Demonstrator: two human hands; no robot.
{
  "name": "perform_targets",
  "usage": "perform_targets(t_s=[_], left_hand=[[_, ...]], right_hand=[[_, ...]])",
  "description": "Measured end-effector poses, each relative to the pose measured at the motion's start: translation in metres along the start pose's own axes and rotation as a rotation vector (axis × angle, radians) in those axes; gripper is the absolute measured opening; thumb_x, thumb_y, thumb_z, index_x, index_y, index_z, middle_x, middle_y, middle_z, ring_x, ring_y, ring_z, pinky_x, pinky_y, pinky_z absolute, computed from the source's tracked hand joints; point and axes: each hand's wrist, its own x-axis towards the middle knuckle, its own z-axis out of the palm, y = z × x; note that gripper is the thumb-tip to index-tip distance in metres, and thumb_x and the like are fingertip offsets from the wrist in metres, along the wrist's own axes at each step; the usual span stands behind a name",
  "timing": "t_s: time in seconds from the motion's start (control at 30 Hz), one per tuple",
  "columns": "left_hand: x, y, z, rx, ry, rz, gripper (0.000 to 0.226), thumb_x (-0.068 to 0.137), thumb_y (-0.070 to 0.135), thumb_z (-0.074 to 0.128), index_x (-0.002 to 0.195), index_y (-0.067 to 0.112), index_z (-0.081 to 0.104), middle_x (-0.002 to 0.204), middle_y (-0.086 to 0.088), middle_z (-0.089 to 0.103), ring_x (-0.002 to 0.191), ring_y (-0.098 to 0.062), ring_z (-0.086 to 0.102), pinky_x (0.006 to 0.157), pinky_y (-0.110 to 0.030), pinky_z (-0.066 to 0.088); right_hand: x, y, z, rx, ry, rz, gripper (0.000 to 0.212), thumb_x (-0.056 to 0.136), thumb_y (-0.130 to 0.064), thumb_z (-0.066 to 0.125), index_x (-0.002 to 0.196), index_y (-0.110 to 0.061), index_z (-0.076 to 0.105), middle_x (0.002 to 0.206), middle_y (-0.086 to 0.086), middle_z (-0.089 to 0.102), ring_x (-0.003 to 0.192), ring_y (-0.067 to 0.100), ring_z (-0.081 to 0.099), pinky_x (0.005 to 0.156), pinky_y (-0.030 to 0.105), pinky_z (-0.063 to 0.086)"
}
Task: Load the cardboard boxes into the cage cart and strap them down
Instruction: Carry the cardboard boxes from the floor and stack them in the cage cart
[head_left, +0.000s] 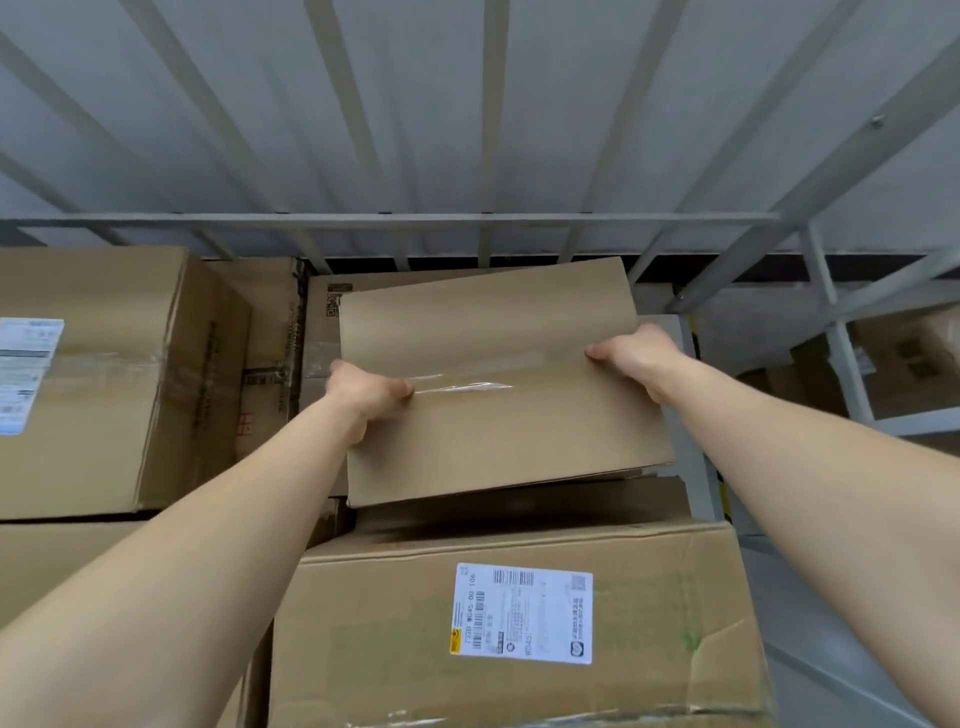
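I hold a plain taped cardboard box (498, 384) with both hands, tilted, inside the grey metal cage cart (395, 221). My left hand (366, 395) grips its left edge, thumb on the taped top. My right hand (636, 358) grips the right edge. The box hangs above a dark gap on top of the stack, its near edge just over a large box with a white shipping label (519, 618). Behind it stands another box with a QR code (324, 312).
A big labelled box (104, 374) fills the left of the cart, with a narrower box (267, 353) beside it. The cart's right side bars (831, 322) stand close to my right wrist. More boxes (904, 358) show through them at the right.
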Motion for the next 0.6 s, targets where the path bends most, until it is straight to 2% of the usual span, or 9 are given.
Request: perform_targets(t_s=[0.17, 0.27, 0.37, 0.47, 0.6], left_hand=[[0.008, -0.010, 0.011, 0.059, -0.021, -0.004, 0.096, 0.073, 0.023, 0.082, 0.143, 0.002, 0.020, 0.142, -0.018, 0.038, 0.125, -0.035, 0.045, 0.103, -0.043, 0.039], [0.006, -0.002, 0.012, 0.193, 0.024, 0.014, 0.104, 0.072, 0.026, 0.082, 0.146, 0.002, 0.013, 0.147, -0.019, 0.029, 0.131, -0.036, 0.038, 0.108, -0.043, 0.035], [0.005, 0.011, 0.010, 0.381, 0.146, 0.157, 0.105, 0.071, 0.027, 0.082, 0.148, 0.009, 0.012, 0.151, -0.015, 0.016, 0.138, -0.036, 0.022, 0.112, -0.045, 0.027], [0.009, 0.022, 0.011, 0.558, 0.155, 0.372, 0.097, 0.073, 0.034, 0.079, 0.146, 0.010, 0.021, 0.153, -0.009, 0.015, 0.140, -0.032, 0.019, 0.111, -0.048, 0.025], [0.020, 0.042, 0.016, 0.786, 0.068, 0.549, 0.092, 0.078, 0.047, 0.071, 0.149, 0.016, 0.021, 0.159, -0.002, 0.009, 0.146, -0.026, 0.005, 0.117, -0.049, 0.010]], right_hand=[[0.010, 0.017, 0.009, -0.141, -0.002, -0.029, 0.052, 0.084, -0.009, 0.069, 0.128, -0.005, 0.042, 0.126, 0.015, 0.056, 0.113, 0.031, 0.054, 0.091, 0.035, 0.045], [0.006, 0.020, 0.013, -0.209, 0.048, -0.031, 0.053, 0.085, -0.015, 0.070, 0.129, -0.005, 0.042, 0.127, 0.015, 0.056, 0.115, 0.033, 0.054, 0.089, 0.035, 0.045], [-0.003, 0.030, 0.015, -0.348, 0.148, 0.110, 0.063, 0.085, -0.038, 0.068, 0.132, -0.004, 0.044, 0.127, 0.016, 0.056, 0.114, 0.035, 0.055, 0.091, 0.038, 0.048], [-0.013, 0.044, 0.016, -0.308, 0.106, 0.328, 0.084, 0.080, -0.059, 0.063, 0.138, -0.003, 0.040, 0.135, 0.018, 0.050, 0.117, 0.037, 0.051, 0.096, 0.045, 0.047], [-0.016, 0.044, 0.015, -0.115, 0.025, 0.408, 0.072, 0.086, -0.052, 0.061, 0.137, -0.004, 0.042, 0.136, 0.017, 0.048, 0.119, 0.040, 0.050, 0.084, 0.050, 0.052]])
